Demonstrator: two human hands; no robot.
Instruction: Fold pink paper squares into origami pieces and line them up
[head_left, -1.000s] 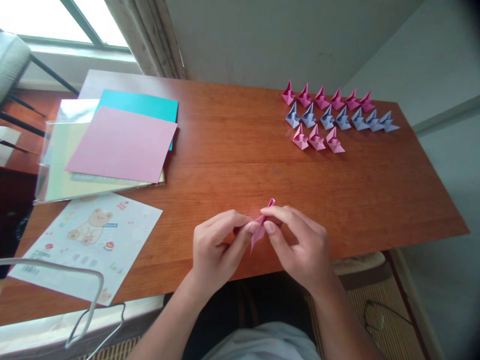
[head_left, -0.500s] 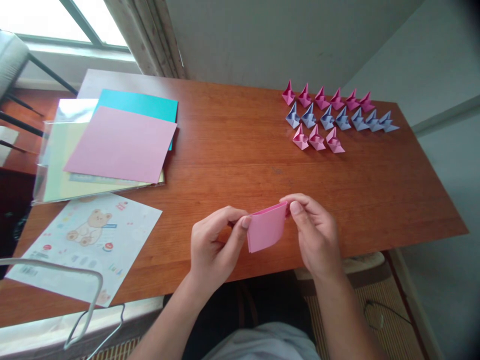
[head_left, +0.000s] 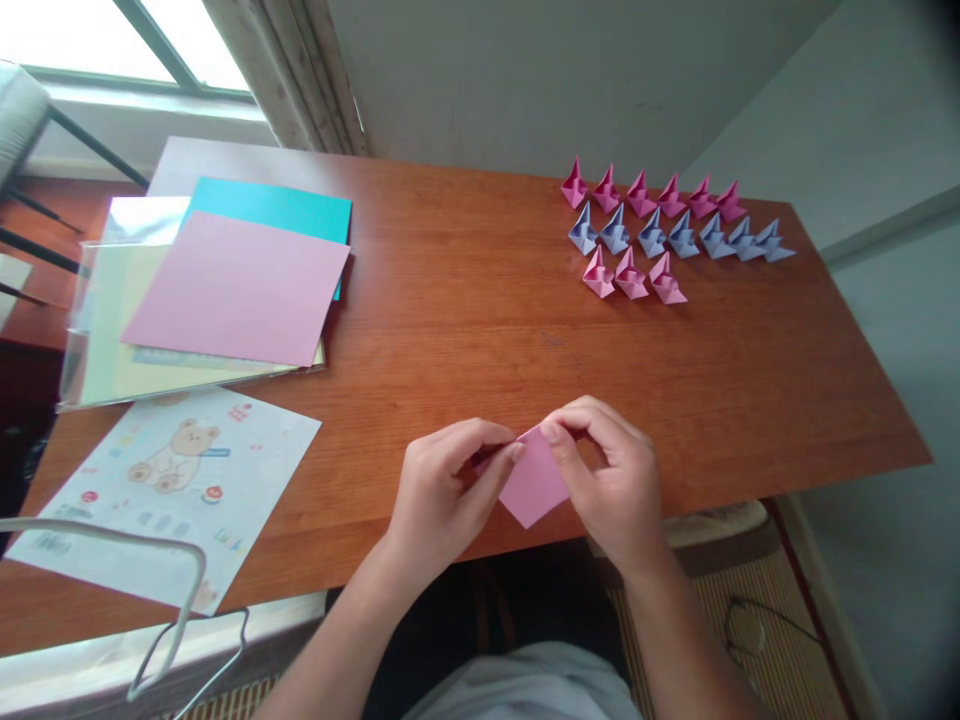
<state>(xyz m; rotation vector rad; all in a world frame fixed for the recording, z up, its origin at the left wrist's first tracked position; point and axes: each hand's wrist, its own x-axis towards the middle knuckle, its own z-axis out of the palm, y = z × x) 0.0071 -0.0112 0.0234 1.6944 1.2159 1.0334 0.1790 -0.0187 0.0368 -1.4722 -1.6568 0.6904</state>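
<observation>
A small folded piece of pink paper [head_left: 531,483] is held up between both hands near the front edge of the table, one corner pointing down towards me. My left hand [head_left: 455,488] pinches its left side between thumb and forefinger. Thumb and fingers of my right hand [head_left: 611,475] close on its upper right side. The fingers cover part of the paper's edges, so the layers behind are hidden.
Rows of folded paper boats stand at the back right: magenta [head_left: 640,194], lilac [head_left: 652,234] and pink [head_left: 630,274]. Pink [head_left: 236,290] and turquoise [head_left: 300,207] sheets lie on a plastic packet [head_left: 97,370] at left. Nearer are a bear-printed sheet [head_left: 187,500] and a white bent tube [head_left: 112,535].
The folded paper has turned from a rectangle with its open edge up to a corner-down diamond. My hands have come closer together, the right one shifting left along the paper.
</observation>
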